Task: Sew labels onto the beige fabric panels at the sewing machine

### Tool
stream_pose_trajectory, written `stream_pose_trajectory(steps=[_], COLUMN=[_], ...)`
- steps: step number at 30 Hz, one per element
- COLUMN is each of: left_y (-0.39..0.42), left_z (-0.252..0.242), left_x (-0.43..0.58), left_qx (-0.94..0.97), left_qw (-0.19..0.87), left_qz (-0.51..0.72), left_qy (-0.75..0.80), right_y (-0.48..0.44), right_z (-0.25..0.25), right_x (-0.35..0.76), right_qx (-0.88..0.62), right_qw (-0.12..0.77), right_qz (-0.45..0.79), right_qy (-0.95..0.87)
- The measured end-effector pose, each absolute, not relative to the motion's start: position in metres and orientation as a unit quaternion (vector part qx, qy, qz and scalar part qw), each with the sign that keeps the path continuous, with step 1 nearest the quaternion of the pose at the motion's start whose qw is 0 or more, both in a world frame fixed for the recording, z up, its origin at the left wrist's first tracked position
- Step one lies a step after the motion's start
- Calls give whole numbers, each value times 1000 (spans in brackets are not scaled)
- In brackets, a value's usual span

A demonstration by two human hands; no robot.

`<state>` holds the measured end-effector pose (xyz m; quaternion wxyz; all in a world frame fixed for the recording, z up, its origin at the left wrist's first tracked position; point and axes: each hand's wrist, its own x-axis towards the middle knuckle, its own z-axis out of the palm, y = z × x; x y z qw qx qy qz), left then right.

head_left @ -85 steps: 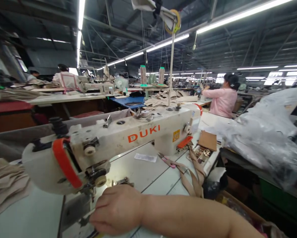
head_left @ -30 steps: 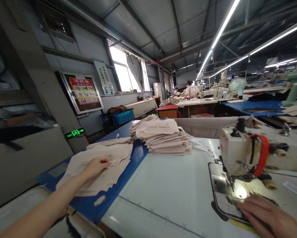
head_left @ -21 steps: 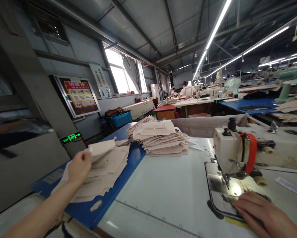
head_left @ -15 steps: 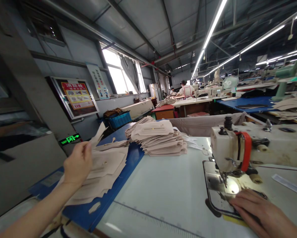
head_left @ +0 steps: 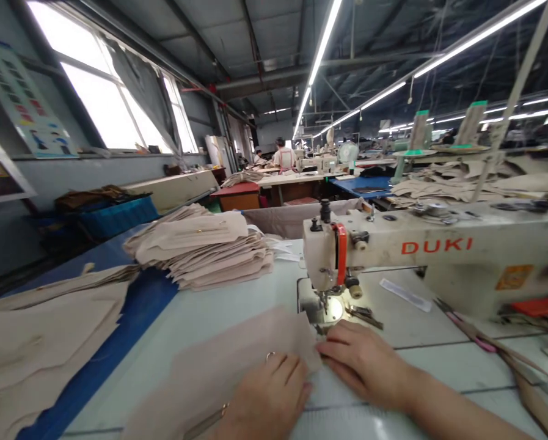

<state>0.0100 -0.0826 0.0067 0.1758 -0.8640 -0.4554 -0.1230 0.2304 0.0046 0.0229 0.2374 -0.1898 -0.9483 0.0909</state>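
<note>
A beige fabric piece point(head_left: 223, 354) lies on the sewing table, blurred by motion, with a zipper and a gold-coloured pull point(head_left: 225, 408) near its lower part. My left hand point(head_left: 269, 391) is closed on this piece, its fingers bent over the right end. Beside that edge, just in front of the needle area, is my right hand point(head_left: 365, 360). Its fingers are pressed together, and what is under them is hidden. The sewing machine point(head_left: 360, 244) stands behind both hands, its lamp shining on the metal needle plate point(head_left: 308, 299).
Stacked beige pieces point(head_left: 223, 256) stand at the table's back left. More pieces point(head_left: 49, 342) lie on a blue surface point(head_left: 94, 360) at left. Scissors with pink handles point(head_left: 479, 339) and a white strip point(head_left: 405, 294) lie right. A person point(head_left: 284, 157) sits far back.
My left hand has come from the left pile to the machine, bringing a fabric piece. The view has turned right. My right hand stays near the needle plate.
</note>
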Motion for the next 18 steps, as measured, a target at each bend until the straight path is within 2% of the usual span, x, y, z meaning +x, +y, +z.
stream_pose_trajectory(steps=[5, 8, 11, 14, 18], left_y=[-63, -46, -28, -15, -9], left_z=[14, 6, -4, -10, -17], left_x=[2, -7, -11, -11, -14], left_qx=[-860, -839, -833, -832, -828], left_qw=[193, 175, 114, 65, 58], left_qz=[-183, -151, -87, -42, -59], left_qy=[-435, -492, -534, -550, -555], right_y=[9, 11, 15, 25, 49], right_z=[17, 14, 23, 45, 68], right_x=[227, 226, 232, 256, 310], right_qx=[-187, -191, -213, -305, -536], right_qw=[234, 233, 210, 143, 72], right_qz=[71, 61, 46, 35, 4], right_qy=[-951, -952, -953, -941, -841])
